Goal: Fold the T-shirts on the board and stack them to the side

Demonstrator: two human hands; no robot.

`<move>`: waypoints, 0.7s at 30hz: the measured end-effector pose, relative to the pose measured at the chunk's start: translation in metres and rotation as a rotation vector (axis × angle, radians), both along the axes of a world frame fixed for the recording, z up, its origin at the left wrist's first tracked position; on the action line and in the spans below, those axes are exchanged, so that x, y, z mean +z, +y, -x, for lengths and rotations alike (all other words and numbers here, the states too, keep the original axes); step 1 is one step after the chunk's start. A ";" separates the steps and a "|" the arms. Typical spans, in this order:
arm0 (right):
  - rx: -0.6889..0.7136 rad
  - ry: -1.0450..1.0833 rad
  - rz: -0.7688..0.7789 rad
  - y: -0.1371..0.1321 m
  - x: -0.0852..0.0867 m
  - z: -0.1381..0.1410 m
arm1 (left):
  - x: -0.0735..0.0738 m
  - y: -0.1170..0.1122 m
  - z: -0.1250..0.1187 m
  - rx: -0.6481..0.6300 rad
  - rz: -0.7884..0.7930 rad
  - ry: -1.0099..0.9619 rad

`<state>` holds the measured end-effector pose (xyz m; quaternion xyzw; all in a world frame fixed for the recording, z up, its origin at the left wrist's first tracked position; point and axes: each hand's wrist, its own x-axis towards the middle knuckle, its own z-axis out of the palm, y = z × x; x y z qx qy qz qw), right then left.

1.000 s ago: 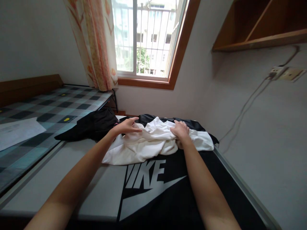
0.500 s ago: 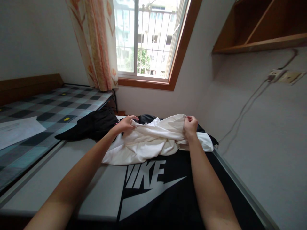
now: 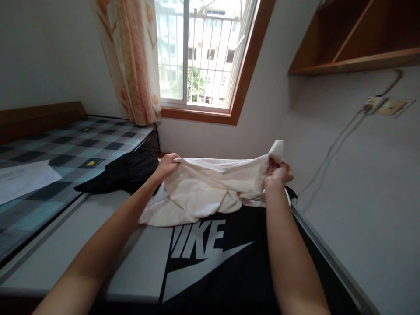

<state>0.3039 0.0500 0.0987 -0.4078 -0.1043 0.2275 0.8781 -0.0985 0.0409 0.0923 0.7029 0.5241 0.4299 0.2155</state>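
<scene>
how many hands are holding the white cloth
2: the bare left hand grips the crumpled off-white cloth at its far left edge, and the bare right hand grips it near its right end.

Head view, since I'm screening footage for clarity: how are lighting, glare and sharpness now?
Head view, top: the window is overexposed, washing out detail outside; head view, foreground: the lettered black cloth is dark, showing little surface detail; head view, right edge: the shelf slants, perhaps from lens distortion; head view, centre: the white cloth shows readable creases.
</scene>
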 end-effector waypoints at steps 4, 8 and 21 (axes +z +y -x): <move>-0.056 -0.209 0.197 0.002 -0.009 0.007 | -0.003 0.002 -0.009 -0.034 0.055 -0.143; -0.289 -0.794 0.529 -0.009 -0.014 0.038 | -0.007 0.001 -0.016 -0.085 0.103 -0.179; 0.337 -1.764 0.911 -0.019 -0.041 0.086 | -0.011 -0.006 -0.017 -0.331 0.227 -0.036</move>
